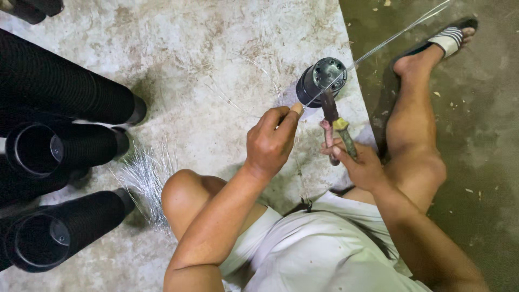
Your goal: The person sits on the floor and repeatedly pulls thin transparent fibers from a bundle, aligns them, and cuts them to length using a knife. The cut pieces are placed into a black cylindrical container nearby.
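On bare concrete floor (216, 59), a small black pot (320, 81) is lying on its side between the knees, its holed base turned up toward the camera. A thin wire (397, 33) is seen running from the pot's base out past the sandalled foot (451, 38). The left hand (270, 141) is clenched around the near end of that wire, thumb and fingers pinched tight. The right hand (359, 165) is closed on the handles of a pair of pliers (334, 127), whose nose is set against the pot's base where the wire passes; whether the wire is actually bitten by the nose cannot be told. Judged from this, the wire looks threaded through the pot but not yet twisted off or cut, so the tying seems about midway. Stacks of black pots (59, 108) are piled along the left edge, and a loose bundle of cut wires (143, 181) is lying beside the left knee. Open room is left on the concrete ahead of the pot; a floor edge is running just right of it, beside the right leg.
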